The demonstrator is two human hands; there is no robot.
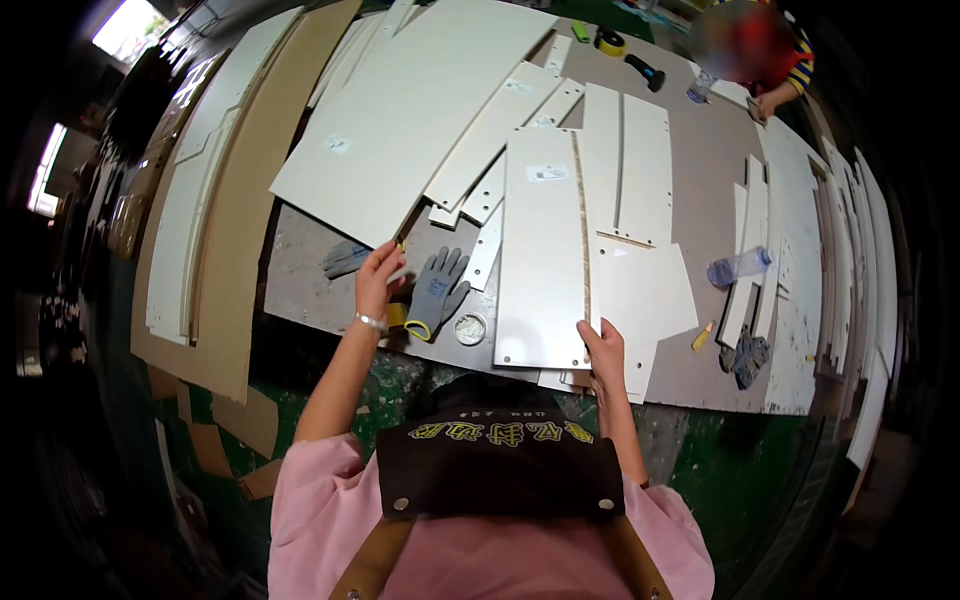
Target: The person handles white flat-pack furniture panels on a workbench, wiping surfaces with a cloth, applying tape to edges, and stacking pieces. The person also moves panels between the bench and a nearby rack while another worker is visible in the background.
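Observation:
My right hand (604, 352) grips the lower right edge of a long white panel (540, 260), thumb on top. The panel has a small label, holes near its corners and a rough brown strip along its right edge. My left hand (378, 283) is raised by the near corner of a large white board (415, 95), fingers pinched together. Something small and yellowish seems to show at its fingertips, too small to name. Just right of this hand lies a grey work glove (437, 290) with a yellow cuff, next to a small round dish (469, 328) of whitish bits.
More white panels (645, 170) overlap on the table. A brown sheet (245, 200) leans at the left. Toward the right lie a plastic bottle (740, 266), a yellow-handled tool (702, 336) and a dark glove (747, 358). Tape (609, 43) and a co-worker's hand (768, 104) are at the far side.

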